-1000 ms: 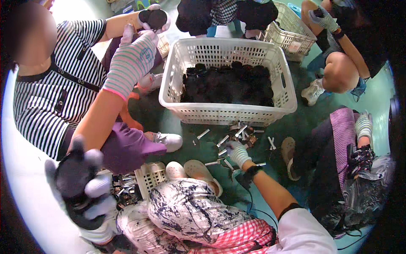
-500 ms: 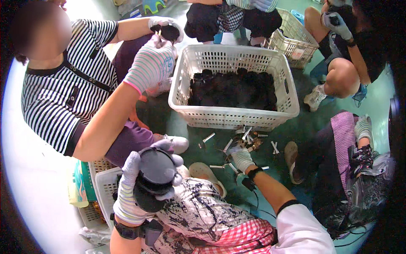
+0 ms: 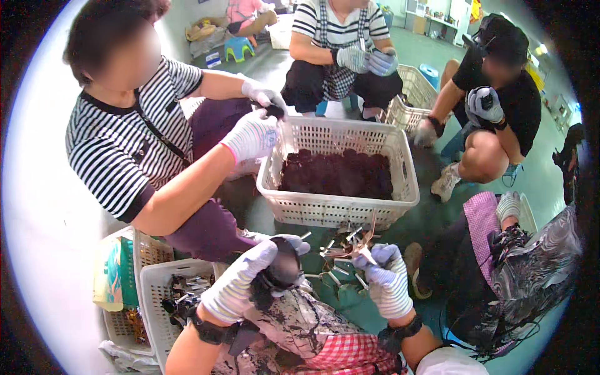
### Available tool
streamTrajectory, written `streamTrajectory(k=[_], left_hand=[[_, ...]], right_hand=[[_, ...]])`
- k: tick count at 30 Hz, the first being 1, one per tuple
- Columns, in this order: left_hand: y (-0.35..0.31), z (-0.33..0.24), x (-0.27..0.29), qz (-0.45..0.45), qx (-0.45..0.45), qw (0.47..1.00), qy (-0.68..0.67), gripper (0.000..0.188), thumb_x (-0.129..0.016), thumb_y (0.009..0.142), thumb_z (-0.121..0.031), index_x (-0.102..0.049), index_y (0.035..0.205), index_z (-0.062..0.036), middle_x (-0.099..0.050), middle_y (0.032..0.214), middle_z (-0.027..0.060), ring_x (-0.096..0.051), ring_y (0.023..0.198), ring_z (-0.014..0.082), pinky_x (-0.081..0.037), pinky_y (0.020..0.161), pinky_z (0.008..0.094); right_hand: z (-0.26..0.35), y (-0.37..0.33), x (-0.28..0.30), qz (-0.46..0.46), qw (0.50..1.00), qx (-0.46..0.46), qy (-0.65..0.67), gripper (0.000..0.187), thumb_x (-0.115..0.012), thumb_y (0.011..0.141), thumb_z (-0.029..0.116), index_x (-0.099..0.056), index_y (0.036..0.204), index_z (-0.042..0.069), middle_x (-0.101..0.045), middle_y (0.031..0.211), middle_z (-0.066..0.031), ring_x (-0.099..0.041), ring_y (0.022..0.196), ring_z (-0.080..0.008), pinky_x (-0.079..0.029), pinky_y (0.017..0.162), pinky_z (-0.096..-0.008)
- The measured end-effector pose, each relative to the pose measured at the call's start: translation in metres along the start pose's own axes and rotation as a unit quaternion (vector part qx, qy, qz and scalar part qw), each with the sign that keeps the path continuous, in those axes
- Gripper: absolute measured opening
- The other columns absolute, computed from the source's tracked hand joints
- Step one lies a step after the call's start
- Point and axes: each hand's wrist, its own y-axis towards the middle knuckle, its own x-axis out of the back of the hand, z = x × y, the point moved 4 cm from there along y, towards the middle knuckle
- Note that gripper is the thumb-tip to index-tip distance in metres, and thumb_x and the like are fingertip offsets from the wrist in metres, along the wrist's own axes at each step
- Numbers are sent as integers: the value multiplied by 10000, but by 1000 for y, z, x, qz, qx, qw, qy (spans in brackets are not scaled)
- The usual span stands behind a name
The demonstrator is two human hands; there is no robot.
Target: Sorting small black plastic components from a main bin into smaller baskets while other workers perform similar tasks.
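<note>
My left hand (image 3: 232, 289), in a striped knit glove, is closed around a round black plastic part (image 3: 282, 267) above my lap. My right hand (image 3: 389, 284), gloved the same way, pinches a small white-handled piece with brownish thin strips (image 3: 365, 251); its exact kind is unclear. Just beyond it, a loose pile of similar white-handled pieces (image 3: 337, 270) lies on the green floor. A white slatted crate (image 3: 337, 211) stands past the pile, holding many dark round parts (image 3: 334, 175).
Left of my lap, another white crate (image 3: 150, 278) holds metal-and-black pieces. A person in a striped shirt (image 3: 134, 140) works with a dark part at the left. Other people sit across and at the right (image 3: 500, 112). A beige crate (image 3: 409, 94) stands behind.
My view has tilted up. My right hand has risen from the floor pile with a white-handled piece. My left hand still grips the black part, now turned and closer to the right hand.
</note>
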Motion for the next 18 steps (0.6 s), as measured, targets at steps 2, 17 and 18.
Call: streamTrajectory(k=[2,17,18], left_hand=[[-2,1,2,14,-13,1000,0,552,-534,911,-469,-515,1258,-40,-565,1237,125,-565,1062,184,-484,867,298],[3,6,-1,122,-33,983,136,520,-525,918,-447,-525,1239,-37,-605,1148,84,-558,1068,170,-420,942,297],[2,8,-3,90,-47,990,98,570,-543,903,-468,-491,1273,-37,-605,1146,100,-566,1058,166,-431,925,286]], right_hand=[[-3,-5,-18,-5,996,29,-86,275,-612,765,-93,-458,873,107,-515,910,-26,-623,885,-193,-491,853,-332],[3,-22,-80,357,790,168,-470,472,-697,748,34,-568,1199,90,-640,945,-99,-617,733,-226,-501,688,-323],[5,-20,-76,329,807,142,-469,443,-680,746,12,-579,1169,97,-634,924,-100,-617,742,-240,-502,699,-324]])
